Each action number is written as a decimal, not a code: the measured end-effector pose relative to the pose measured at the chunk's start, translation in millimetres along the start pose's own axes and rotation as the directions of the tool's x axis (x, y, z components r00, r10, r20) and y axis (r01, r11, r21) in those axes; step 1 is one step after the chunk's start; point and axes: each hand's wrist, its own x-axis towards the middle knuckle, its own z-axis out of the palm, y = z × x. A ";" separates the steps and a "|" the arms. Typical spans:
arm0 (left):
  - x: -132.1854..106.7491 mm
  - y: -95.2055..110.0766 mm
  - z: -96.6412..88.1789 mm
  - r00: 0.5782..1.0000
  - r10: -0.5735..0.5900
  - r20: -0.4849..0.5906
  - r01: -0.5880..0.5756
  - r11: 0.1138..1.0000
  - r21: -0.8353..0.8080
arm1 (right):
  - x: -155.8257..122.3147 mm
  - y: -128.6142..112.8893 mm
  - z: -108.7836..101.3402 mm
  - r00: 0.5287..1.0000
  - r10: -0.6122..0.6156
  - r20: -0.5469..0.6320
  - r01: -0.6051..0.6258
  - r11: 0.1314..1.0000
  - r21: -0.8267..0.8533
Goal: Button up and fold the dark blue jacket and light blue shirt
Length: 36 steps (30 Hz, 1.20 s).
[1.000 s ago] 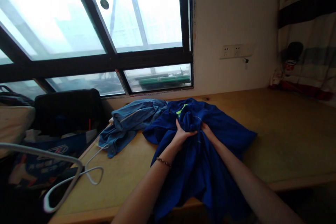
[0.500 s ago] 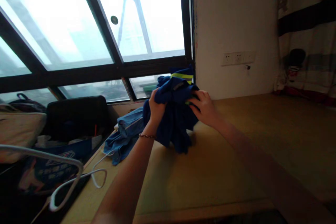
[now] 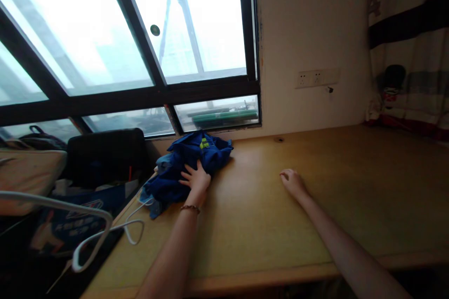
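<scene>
A bundled dark blue garment (image 3: pixel 203 154) with a yellow-green patch lies at the back left of the wooden table (image 3: pixel 266 224), on top of a lighter blue garment (image 3: pixel 157 194). My left hand (image 3: pixel 195 180), a bead bracelet on its wrist, rests flat on the blue pile with fingers spread. My right hand (image 3: pixel 292 181) lies on the bare tabletop to the right of the pile, fingers loosely curled and holding nothing.
A white clothes hanger (image 3: pixel 94 238) sticks out over the table's left edge. A black case (image 3: pixel 105 154) and bags stand left of the table under the window. A wall socket (image 3: pixel 315 77) and a patterned curtain (image 3: pixel 407 56) are at the back right.
The dark blue garment, spread out then lifted in both hands, now lies bundled on the lighter blue one. My right hand let go and came down onto the table.
</scene>
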 end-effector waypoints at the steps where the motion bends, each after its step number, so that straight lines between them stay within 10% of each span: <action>1: -3.7 13.7 -5.7 1.000 0.007 -0.007 -0.007 1.000 -0.014 | 2.1 2.4 -0.2 0.999 0.031 0.009 -0.031 0.999 0.009; 5: -43.5 67.9 -19.4 0.921 0.378 -0.088 -0.388 0.907 -0.165 | 6.4 -0.2 -1.4 0.998 0.056 0.013 -0.057 0.997 0.050; 11: -123.1 100.6 -3.3 0.474 0.880 -0.001 -0.729 0.392 -0.560 | -4.5 -29.6 -4.4 0.987 -0.110 0.115 0.096 0.988 0.123; 13: -132.4 100.1 -3.4 0.403 0.915 -0.014 -0.735 0.315 -0.601 | -10.7 -41.8 -6.4 0.962 -0.195 0.191 0.180 0.979 0.097; 17: -131.0 92.9 -8.3 0.484 0.873 0.057 -0.665 0.410 -0.624 | -21.5 -59.9 -10.0 0.891 -0.315 0.327 0.275 0.948 0.163; 22: -127.4 88.8 -4.1 0.482 0.869 0.111 -0.640 0.435 -0.633 | -27.0 -68.9 -13.3 0.820 -0.393 0.416 0.303 0.915 0.268; 36: -130.1 89.0 -6.0 0.494 0.854 0.162 -0.624 0.478 -0.618 | -25.0 -67.8 -18.3 0.855 -0.338 0.393 0.320 0.941 0.111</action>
